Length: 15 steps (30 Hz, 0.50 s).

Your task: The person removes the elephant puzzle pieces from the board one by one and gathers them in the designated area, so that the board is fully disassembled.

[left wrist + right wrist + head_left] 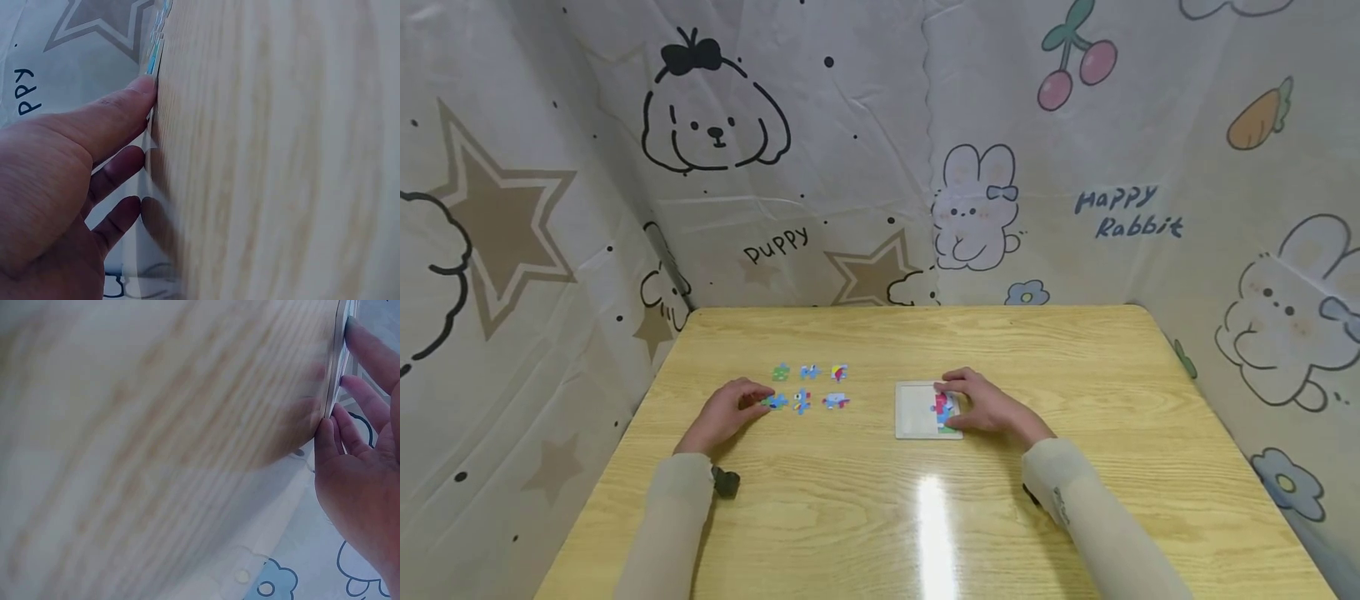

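My square, pale, shallow tray (915, 410) sits on the yellow wood-grain table (1075, 350). Only a strip of multicoloured, flat jigsaw pieces (942, 408) fills its right side, so I judge about a third done. The rest is bare, and six loose pieces (837, 402) lie well left of the tray. My right hand (992, 408) touches the tray's right side, thumb and fingers apart. My left hand (722, 414) is at a blue-and-green, knobbed piece (778, 402), left of the tray; whether I pinch it, I can't tell. The left wrist view shows my thumb tip meeting a piece's edge; only the head view shows the tray's inside.
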Tool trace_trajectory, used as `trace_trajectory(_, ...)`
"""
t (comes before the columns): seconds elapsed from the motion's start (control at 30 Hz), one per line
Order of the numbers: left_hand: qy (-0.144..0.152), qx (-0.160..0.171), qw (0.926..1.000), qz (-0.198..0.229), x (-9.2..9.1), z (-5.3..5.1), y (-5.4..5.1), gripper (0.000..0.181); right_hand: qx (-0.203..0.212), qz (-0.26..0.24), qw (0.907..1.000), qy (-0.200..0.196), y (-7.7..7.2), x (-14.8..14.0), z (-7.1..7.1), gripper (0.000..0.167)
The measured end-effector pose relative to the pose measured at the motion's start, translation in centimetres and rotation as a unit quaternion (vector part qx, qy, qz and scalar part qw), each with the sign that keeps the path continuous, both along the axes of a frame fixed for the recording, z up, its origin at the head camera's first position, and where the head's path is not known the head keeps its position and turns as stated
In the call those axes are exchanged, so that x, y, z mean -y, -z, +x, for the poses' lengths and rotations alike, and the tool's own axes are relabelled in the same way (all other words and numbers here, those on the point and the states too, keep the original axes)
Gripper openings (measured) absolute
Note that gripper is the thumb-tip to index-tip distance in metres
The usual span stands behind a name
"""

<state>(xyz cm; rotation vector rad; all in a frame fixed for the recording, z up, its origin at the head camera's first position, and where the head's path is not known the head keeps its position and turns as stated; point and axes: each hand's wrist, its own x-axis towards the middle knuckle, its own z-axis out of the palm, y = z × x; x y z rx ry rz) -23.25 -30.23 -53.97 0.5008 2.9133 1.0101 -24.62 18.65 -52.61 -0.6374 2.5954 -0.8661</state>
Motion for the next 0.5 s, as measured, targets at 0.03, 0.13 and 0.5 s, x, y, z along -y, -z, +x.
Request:
trace_trajectory(0.03,0.001,-0.001,1.0000,0.001,-0.03,-0.03,0.00,0.026,-0.001,0.000,1.0000,0.001,-0.02,-0.04,0.03,0.064)
trace_trajectory(0.13,0.002,0.000,1.0000,0.000,-0.08,-0.17,0.01,0.027,0.001,-0.001,1.0000,0.003,-0.04,-0.17,0.08,0.065)
trace_trajectory(0.5,-0.003,0.000,1.0000,-0.001,0.03,0.02,0.15,0.030,-0.002,-0.002,1.0000,-0.002,-0.06,-0.09,-0.11,0.064)
